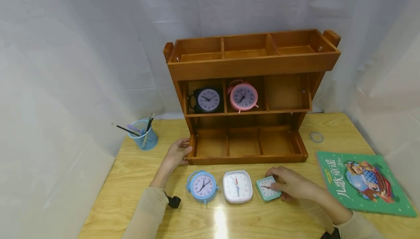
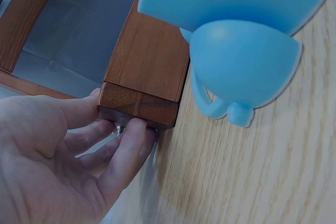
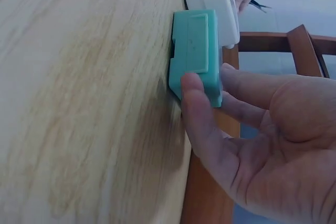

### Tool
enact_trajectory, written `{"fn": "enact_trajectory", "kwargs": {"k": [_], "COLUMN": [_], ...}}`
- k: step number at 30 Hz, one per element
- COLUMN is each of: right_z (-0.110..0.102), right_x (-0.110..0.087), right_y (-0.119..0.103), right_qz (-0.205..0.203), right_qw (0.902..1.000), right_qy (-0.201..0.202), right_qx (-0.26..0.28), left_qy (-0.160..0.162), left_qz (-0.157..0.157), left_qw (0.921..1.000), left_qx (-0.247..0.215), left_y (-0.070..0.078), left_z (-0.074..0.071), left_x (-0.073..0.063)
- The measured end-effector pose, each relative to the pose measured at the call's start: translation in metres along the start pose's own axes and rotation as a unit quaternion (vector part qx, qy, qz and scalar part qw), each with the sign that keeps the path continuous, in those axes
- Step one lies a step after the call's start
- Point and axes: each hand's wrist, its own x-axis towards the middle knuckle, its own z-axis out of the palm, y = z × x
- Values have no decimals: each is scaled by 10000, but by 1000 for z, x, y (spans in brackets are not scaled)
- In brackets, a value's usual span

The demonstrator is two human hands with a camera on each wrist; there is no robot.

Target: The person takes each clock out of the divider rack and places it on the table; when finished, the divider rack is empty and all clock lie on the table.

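My right hand [image 1: 290, 184] pinches a small square mint-green clock [image 1: 268, 188] by its edges; in the right wrist view the thumb and fingers lie on opposite sides of its casing [image 3: 194, 45]. At the wooden shelf's lower left front corner, my left hand [image 1: 177, 153] holds the bottom tray's end [image 2: 139, 103] between thumb and fingers. Between the hands lie a round blue alarm clock [image 1: 203, 186] and a square white clock [image 1: 237, 187], faces up. A black alarm clock [image 1: 208, 100] and a pink one [image 1: 244, 97] occupy the middle tier's left and centre compartments.
The three-tier wooden shelf [image 1: 252, 66] stands at the back of the table [image 1: 115, 199]. A blue pen cup [image 1: 147, 141] with pencils is at its left. To the right are a pale ring [image 1: 316, 137] and a green picture book [image 1: 364, 182].
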Motion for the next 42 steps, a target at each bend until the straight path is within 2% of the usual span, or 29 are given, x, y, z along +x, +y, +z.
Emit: {"fn": "enact_trajectory", "kwargs": {"k": [3, 6, 8, 9, 10, 11, 13, 15, 16, 17, 19, 21, 23, 29, 31, 34, 40, 42], "right_z": [1, 2, 3, 4, 5, 6, 7, 8, 9, 8, 7, 5, 2, -4, -8, -16, -42, -50], "right_x": [-3, -6, -8, -8, -8, -7, -4, 0, 3, 6, 13, 24, 37, 78, 92, 113, 159, 171], "right_y": [-4, -14, -23, -29, -33, -38, -47, -54, -58, -62, -70, -78, -87, -116, -126, -141, -169, -176], "right_qz": [89, 189, -84, -337, -738, -1201, -2137, -2796, -3024, -3125, -3182, -3117, -3004, -2490, -2342, -2192, -1926, -1738], "right_qw": [9981, 9917, 9830, 9756, 9642, 9478, 9017, 8514, 8297, 8155, 8012, 7953, 7955, 8311, 8340, 8306, 8085, 8065], "right_qy": [283, 711, 1125, 1372, 1654, 1949, 2518, 2972, 3125, 3198, 3240, 3206, 3180, 2897, 2865, 2922, 3107, 3071], "right_qx": [-536, -1058, -1450, -1679, -1936, -2221, -2790, -3296, -3501, -3675, -3897, -4093, -4194, -4042, -4092, -4202, -4611, -4744], "left_qy": [-9, 2, 12, 25, 32, 34, 35, 34, 32, 32, 55, 68, 52, 43, 72, 82, 83, 65], "left_qz": [-19, -30, -17, -6, 13, 28, 57, 69, 69, 72, 71, 70, 91, 68, 32, 19, 75, 111], "left_qw": [10000, 10000, 10000, 10000, 10000, 10000, 10000, 10000, 10000, 10000, 10000, 10000, 9999, 9999, 9999, 10000, 9999, 9999], "left_qx": [-27, -21, -11, -15, -16, -12, -4, 12, 11, 15, 14, -2, -6, -72, -78, -40, -23, -30], "left_y": [1, 2, 3, 3, 4, 5, 6, 7, 8, 8, 7, 6, 5, 1, 0, 0, -2, -3], "left_z": [0, 0, 0, 0, 0, 0, 0, 0, 0, 0, 0, 0, 0, 0, -1, -1, 1, 2], "left_x": [0, 0, 0, 0, 0, -1, -1, -1, -1, -1, 0, 1, 1, 2, 1, 0, -1, 0]}}
